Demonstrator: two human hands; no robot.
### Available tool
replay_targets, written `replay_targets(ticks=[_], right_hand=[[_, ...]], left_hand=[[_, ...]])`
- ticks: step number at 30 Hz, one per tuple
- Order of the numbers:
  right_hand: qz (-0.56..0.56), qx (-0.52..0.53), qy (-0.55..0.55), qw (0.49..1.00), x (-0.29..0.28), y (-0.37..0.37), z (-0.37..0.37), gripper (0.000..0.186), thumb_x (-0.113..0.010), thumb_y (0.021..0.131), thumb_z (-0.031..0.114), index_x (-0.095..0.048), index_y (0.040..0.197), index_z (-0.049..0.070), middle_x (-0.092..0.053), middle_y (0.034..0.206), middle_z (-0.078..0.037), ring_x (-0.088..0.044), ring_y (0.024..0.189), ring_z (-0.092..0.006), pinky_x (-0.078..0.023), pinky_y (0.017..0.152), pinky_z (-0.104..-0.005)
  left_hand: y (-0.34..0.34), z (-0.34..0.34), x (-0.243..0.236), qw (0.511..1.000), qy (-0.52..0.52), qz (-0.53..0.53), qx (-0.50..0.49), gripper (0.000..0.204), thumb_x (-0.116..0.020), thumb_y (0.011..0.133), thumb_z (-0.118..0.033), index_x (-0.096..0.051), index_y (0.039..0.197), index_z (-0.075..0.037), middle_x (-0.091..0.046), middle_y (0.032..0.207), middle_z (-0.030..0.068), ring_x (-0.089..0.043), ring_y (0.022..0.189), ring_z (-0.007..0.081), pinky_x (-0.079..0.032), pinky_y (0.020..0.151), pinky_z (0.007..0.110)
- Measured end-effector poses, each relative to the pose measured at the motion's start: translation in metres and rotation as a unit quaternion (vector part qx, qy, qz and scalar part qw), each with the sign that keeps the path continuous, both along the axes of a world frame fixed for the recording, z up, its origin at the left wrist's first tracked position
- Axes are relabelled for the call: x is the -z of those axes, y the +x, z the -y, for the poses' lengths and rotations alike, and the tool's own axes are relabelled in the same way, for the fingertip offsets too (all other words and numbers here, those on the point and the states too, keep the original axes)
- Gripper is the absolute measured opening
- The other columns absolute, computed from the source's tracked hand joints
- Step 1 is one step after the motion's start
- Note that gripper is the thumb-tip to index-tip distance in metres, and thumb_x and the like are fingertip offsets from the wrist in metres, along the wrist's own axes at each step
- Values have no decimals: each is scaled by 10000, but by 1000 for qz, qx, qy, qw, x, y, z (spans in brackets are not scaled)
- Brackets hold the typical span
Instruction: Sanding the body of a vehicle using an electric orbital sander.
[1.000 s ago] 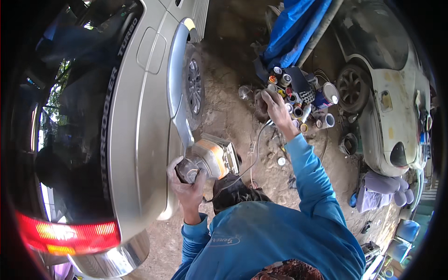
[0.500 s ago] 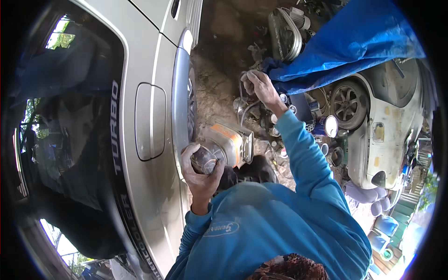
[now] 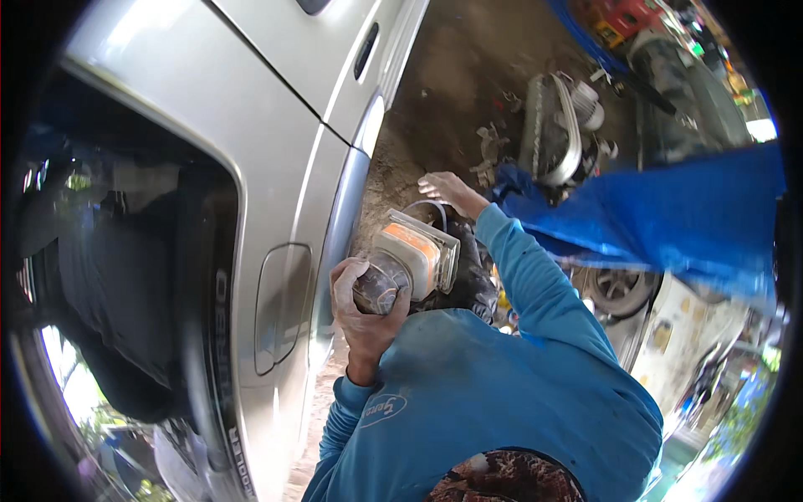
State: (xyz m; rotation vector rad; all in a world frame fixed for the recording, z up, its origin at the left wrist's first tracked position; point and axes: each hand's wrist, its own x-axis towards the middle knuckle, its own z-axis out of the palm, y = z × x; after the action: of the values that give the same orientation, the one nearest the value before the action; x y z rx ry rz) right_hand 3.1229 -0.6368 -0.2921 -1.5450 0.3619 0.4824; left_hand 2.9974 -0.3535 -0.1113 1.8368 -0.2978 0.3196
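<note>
My left hand (image 3: 365,305) is wrapped around the dark, dusty round grip of an electric sander (image 3: 416,255). The sander has a cream body with an orange band, and its flat square pad is turned away from the vehicle. Beyond the sander, my right hand (image 3: 454,192) reaches out with fingers stretched and appears to hold nothing. A thin grey cord (image 3: 435,205) curves just beneath that hand, and I cannot tell whether they touch. Close on the left stands a silver vehicle (image 3: 288,192), its fuel flap (image 3: 283,305) level with my left hand.
A blue tarp (image 3: 652,209) hangs at the right, over part of a pale car body (image 3: 682,335) with a wheel (image 3: 617,289). Metal parts (image 3: 556,130) lie on the dirt floor (image 3: 452,92) ahead. The vehicle's grey-blue wheel arch (image 3: 345,201) bulges out near the sander.
The view has swung, so surroundings shift. My right hand has gone from closed fingers to stretched ones and come lower, nearer the sander. The left hand keeps its hold on the sander.
</note>
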Motion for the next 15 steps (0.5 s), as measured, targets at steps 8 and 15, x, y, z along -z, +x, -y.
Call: replay_targets(ticks=[8,15], right_hand=[[-166,-145,52,974,32,123,77,506,-485,1060,412,-566,1355,9,-632,1285,-170,-605,1183,-282,-482,1046,-442],[-203,-289,53,934,22,210,133,427,-553,1043,344,-611,1291,1,-669,1178,-136,-653,1104,-268,-538,977,-426]], left_hand=[[114,135,37,985,86,28,-146,657,-875,673,-77,-518,1225,-101,-577,1137,210,-612,1002,381,-533,851,465],[152,228,23,926,179,-51,-328,596,-891,657,-147,-573,1161,-134,-609,1125,173,-664,903,398,-574,718,470]])
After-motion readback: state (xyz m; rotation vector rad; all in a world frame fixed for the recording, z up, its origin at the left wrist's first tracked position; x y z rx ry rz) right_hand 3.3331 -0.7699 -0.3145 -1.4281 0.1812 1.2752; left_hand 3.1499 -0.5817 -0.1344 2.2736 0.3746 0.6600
